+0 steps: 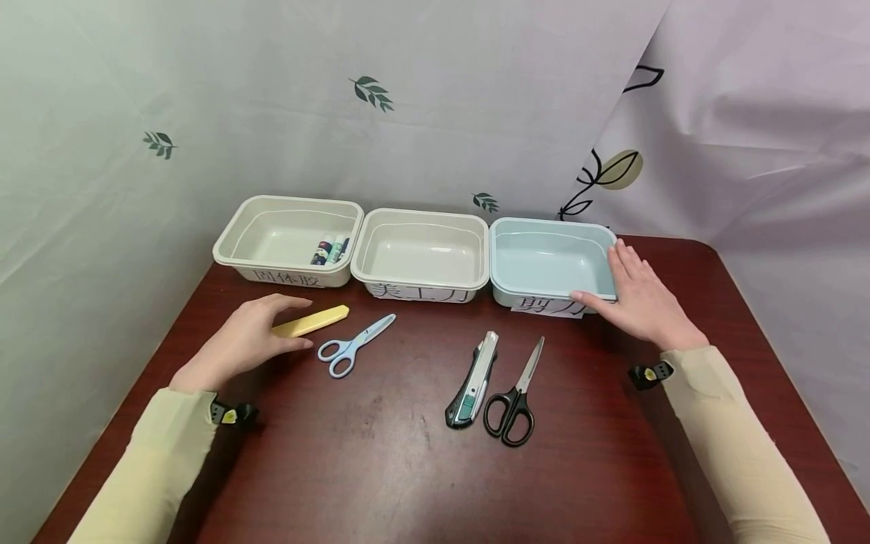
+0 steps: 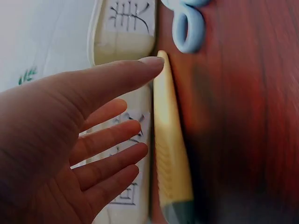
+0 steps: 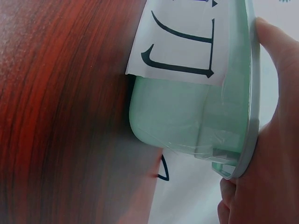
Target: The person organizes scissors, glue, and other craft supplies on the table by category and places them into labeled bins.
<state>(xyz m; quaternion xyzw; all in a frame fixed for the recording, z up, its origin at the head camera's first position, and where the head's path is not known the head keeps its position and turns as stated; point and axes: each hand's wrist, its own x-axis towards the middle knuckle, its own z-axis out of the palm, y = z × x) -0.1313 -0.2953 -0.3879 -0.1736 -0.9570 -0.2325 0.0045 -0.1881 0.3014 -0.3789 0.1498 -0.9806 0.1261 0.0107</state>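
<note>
My left hand (image 1: 253, 338) hovers with parted, relaxed fingers around a yellow utility knife (image 1: 314, 322) lying on the table. In the left wrist view its thumb tip overlaps the tapered end of the knife (image 2: 170, 135), whose other end is dark green. Light blue scissors (image 1: 348, 350) lie just right of that knife. At the right, my right hand (image 1: 642, 295) rests on the end of a light blue box (image 1: 553, 293), fingers straight along the side and thumb over the front rim. The right wrist view shows the box wall (image 3: 173, 112) close beside the hand.
Left of the blue box stand a middle cream box (image 1: 421, 291) and a left cream box (image 1: 292, 268) holding several glue sticks (image 1: 331, 250). Paper labels front all three. A grey-green utility knife (image 1: 473, 381) and black-handled scissors (image 1: 511, 412) lie on the dark red table (image 1: 381, 468).
</note>
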